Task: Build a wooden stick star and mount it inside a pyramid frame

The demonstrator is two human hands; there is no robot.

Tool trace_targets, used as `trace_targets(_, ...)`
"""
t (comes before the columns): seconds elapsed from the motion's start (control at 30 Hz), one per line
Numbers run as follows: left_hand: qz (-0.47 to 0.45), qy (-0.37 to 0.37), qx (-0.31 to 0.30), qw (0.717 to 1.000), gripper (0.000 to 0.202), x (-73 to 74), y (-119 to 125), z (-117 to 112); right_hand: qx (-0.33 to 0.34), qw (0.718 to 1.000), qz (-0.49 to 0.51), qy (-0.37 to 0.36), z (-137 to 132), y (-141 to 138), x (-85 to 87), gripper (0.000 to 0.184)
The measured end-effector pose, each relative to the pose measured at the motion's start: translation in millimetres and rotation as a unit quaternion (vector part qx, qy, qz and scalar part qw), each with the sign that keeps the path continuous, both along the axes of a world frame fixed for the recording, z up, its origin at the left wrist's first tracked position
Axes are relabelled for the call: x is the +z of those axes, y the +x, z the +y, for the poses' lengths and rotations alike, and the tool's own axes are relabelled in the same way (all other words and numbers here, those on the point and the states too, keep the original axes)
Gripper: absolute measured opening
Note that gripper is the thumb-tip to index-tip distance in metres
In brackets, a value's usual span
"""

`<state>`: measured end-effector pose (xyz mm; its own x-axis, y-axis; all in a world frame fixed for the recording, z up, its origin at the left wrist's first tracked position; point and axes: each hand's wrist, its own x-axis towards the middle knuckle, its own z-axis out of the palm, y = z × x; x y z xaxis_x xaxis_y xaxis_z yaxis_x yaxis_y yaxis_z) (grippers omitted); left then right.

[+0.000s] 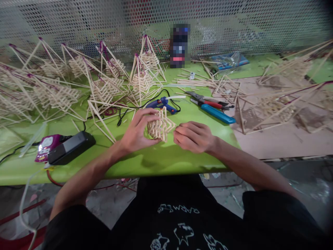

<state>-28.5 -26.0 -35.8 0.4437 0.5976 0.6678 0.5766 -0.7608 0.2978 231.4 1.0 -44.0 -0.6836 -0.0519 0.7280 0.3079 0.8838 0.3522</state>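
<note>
A small layered lattice of pale wooden sticks is held above the green tabletop, with my left hand wrapped round its left side, thumb below and fingers above. My right hand is closed just right of the lattice's pointed end, its fingertips pinched together. Whatever sits in that pinch is hidden or too small to make out. Right behind the lattice lies a blue glue gun with a pale glue stick in its back. Pliers with red handles and a blue-handled cutter lie beyond my right hand.
Several finished stick pyramids with purple thread crowd the back left. More stick frames stand on a board at right. Loose sticks lie behind the tools. A phone leans on the mesh. A purple power box sits front left.
</note>
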Motion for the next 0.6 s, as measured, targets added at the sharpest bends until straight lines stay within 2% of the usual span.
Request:
trace_targets(0.17, -0.014, -0.008, -0.004, 1.0, 0.067, 3.2, 1.0, -0.1, 0.019, 0.999, -0.028, 0.014, 3.0, 5.1, 2.0, 0.002)
trace_targets(0.27, -0.027, -0.016, -0.008, 0.999, 0.067, 4.0, 1.8, -0.7, 0.03, 0.999, -0.03, 0.01, 5.7, 6.9, 2.5, 0.011)
trace_targets(0.4, -0.033, -0.034, -0.018, 0.999, 0.067, 2.8, 2.6, -1.8, 0.038, 0.999, 0.006, -0.008, 6.3, 4.5, 0.0, 0.017)
trace_targets(0.6, -0.02, -0.014, 0.0, 1.0, 0.063, 0.7, 2.5, -3.1, 0.016, 0.997, 0.055, -0.046, -1.0, -4.3, -0.8, 0.013)
